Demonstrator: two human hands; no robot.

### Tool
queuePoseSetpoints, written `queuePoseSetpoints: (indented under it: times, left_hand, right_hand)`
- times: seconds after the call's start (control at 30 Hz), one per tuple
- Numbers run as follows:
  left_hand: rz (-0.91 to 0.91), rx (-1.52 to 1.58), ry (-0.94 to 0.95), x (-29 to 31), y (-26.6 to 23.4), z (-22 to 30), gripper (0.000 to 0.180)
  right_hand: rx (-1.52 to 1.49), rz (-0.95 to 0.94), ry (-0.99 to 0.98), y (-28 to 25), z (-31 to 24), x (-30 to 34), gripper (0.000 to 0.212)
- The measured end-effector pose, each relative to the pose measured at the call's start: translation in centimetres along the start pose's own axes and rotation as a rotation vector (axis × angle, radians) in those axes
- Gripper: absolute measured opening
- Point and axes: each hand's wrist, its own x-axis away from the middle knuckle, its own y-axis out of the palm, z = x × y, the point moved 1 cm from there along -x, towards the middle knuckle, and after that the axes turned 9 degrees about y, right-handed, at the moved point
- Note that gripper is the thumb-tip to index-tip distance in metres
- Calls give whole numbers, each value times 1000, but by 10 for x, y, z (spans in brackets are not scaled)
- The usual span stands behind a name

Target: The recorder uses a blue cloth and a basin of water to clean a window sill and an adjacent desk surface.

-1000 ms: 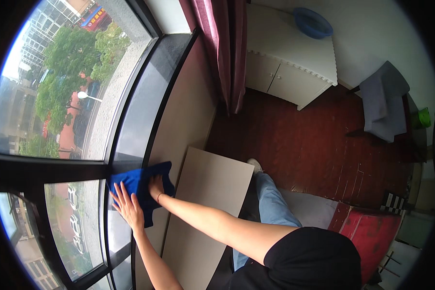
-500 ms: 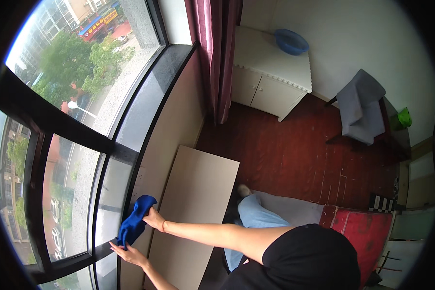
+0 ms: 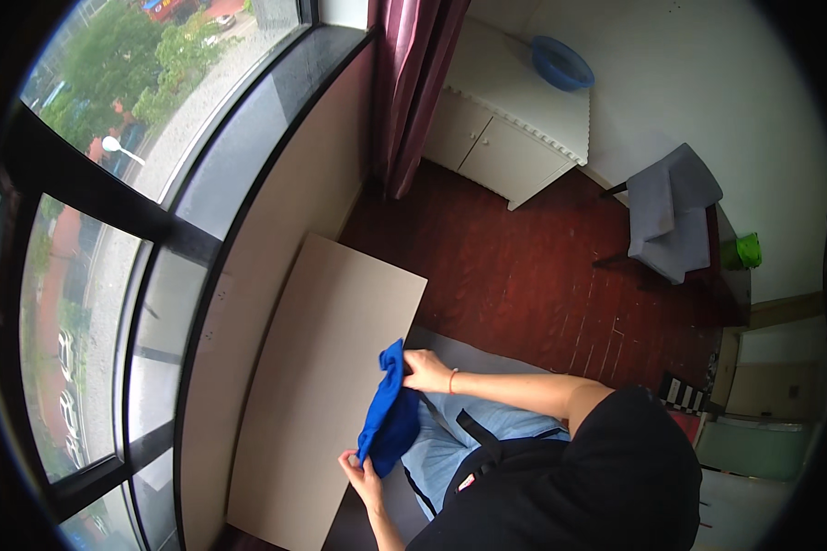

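A bright blue cloth (image 3: pixel 391 432) hangs between my two hands, bunched along its upper edge. My right hand (image 3: pixel 427 370), with a red band at the wrist, pinches the cloth's far end. At its near end, my left hand (image 3: pixel 363 477) grips the other corner between thumb and fingers. The cloth is over the edge of a pale wooden tabletop (image 3: pixel 312 367) and beside my light blue jeans (image 3: pixel 450 427); whether it touches either I cannot tell.
A curved window ledge (image 3: pixel 239 156) with dark frames runs along the left, beside a mauve curtain (image 3: pixel 413 92). Farther back stands a white cabinet (image 3: pixel 515 156) bearing a blue basin (image 3: pixel 562 64). A grey chair (image 3: pixel 675 216) stands on the dark red floor (image 3: pixel 487 266) at the right.
Both hands have brought the blue cloth away from the window ledge, rightward to the tabletop's edge near my body. The cloth hangs more spread than before. The view has shifted too.
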Motion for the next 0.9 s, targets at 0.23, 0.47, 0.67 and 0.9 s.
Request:
queuePoseSetpoints:
  times: [0.23, 0.47, 0.67, 0.9]
  left_hand:
    - [190, -290, 132, -84, 5, -67, 34]
    - [348, -751, 268, -163, 57, -88, 68]
    - [156, -1060, 32, -151, 101, -173, 63]
    - [299, -1193, 279, -309, 92, -134, 81]
  right_hand:
    - [128, 71, 67, 23, 25, -75, 50]
    - [387, 197, -201, 115, 86, -137, 68]
    - [612, 42, -271, 150, 123, -129, 61]
    - [723, 163, -519, 136, 85, -303, 58]
